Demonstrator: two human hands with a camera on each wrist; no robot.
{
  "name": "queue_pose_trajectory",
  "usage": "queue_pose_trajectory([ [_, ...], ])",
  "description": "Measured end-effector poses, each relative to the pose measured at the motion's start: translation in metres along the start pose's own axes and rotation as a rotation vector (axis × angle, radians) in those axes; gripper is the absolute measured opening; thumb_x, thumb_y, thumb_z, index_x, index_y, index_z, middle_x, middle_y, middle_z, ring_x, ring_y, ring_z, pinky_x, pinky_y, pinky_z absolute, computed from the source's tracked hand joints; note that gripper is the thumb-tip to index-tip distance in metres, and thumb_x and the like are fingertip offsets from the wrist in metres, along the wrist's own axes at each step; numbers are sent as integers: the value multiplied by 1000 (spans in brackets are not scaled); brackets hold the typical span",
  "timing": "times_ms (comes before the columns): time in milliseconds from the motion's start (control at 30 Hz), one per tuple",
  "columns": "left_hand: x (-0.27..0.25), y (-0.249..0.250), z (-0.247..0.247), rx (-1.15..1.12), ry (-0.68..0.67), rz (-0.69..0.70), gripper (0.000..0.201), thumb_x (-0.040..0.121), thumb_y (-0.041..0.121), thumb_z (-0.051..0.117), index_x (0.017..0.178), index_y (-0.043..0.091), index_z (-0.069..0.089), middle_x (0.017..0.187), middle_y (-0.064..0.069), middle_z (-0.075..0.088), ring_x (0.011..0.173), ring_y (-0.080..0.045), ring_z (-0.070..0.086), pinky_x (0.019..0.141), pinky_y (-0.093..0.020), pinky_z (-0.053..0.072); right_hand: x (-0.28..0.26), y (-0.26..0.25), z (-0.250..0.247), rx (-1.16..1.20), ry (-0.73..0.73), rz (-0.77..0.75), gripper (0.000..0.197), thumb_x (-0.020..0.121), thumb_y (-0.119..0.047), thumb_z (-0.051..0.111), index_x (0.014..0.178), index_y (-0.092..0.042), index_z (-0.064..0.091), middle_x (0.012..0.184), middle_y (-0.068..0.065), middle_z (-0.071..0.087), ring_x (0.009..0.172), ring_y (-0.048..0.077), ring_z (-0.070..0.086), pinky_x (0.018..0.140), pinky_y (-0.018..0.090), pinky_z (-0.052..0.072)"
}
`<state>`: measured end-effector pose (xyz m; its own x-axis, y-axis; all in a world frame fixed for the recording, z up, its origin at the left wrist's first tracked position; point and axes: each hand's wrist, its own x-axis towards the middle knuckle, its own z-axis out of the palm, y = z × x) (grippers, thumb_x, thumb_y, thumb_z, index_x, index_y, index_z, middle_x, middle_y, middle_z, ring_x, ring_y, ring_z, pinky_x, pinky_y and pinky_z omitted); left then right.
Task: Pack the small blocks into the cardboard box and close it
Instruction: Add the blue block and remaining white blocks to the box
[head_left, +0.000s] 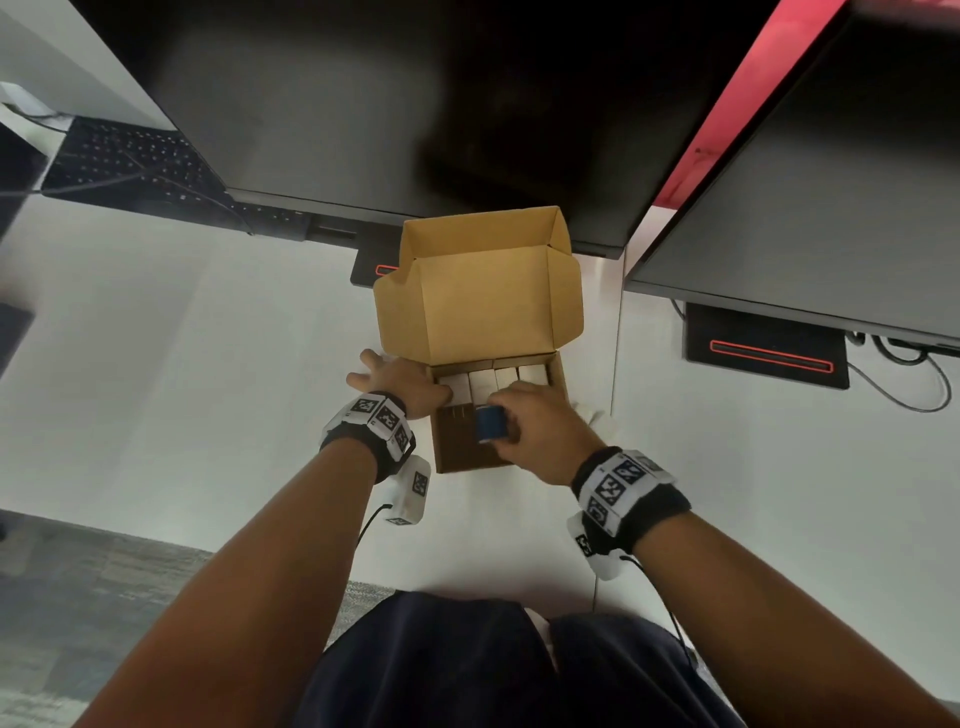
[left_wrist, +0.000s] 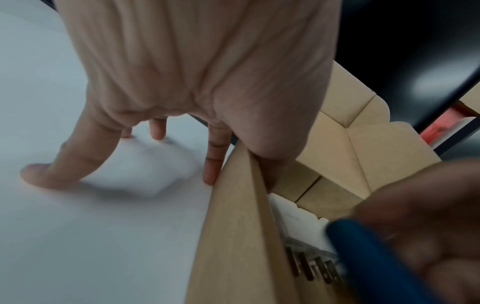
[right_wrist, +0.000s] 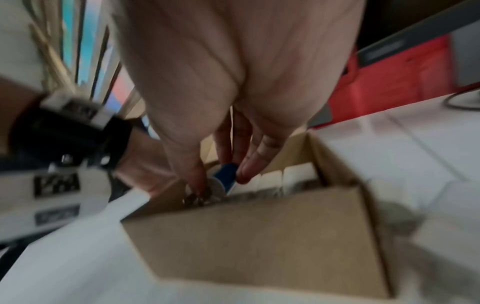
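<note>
Trouble is most likely coming from the metal prongs (left_wrist: 311, 265) showing in the left wrist view: the white blocks (head_left: 493, 382) lying in a row along the far side of the cardboard box (head_left: 467, 457) appear to be plug-type pieces, and the blue block (head_left: 488, 423) that the right hand (head_left: 540, 431) is pinching between thumb and fingers, just over the box's near half, could be catching on them as it is going down, tipping askew or riding up on the row. A block sitting proud of the rim would probably be keeping the lid (head_left: 483, 312) from folding flat. The left hand (head_left: 400, 382) is bracing the box, thumb hooked over the left wall with the fingers spread straight on the white table (head_left: 208, 389) — if that hold is slipping, the light box may be sliding under the push. Room inside looks to be the near half of the floor, bounded by the front wall and the row. Behind, the lid is standing open and leaning toward a dark monitor (head_left: 415, 104), so swinging it forward looks unobstructed — the table to the left and at the near side is offering free space.
</note>
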<state>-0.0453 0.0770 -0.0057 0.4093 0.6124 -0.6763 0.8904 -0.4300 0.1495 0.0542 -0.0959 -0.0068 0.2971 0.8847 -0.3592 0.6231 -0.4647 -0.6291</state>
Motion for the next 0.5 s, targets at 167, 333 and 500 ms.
queue_pose_trajectory([
  [167,8,-1,3,8,-36,25,23,87,36,61,105,23,65,106,0,60,126,-30,47,104,-49,28,20,-13,29,-117,-81,27,29,81,-14,77,109,-12,67,105,9,65,99,26,62,86,39,55],
  [333,14,-1,5,2,-50,38,20,84,37,62,100,26,61,89,5,53,122,-29,48,96,-49,27,28,-11,44,-178,-70,72,43,82,-12,78,123,-12,65,118,10,58,109,27,58,96,39,53],
  [500,16,-2,5,23,-53,51,19,86,38,62,101,26,59,93,3,55,122,-29,49,100,-50,29,27,-9,47,-147,-3,43,45,82,-17,78,124,-12,63,117,9,62,108,28,59,94,40,53],
])
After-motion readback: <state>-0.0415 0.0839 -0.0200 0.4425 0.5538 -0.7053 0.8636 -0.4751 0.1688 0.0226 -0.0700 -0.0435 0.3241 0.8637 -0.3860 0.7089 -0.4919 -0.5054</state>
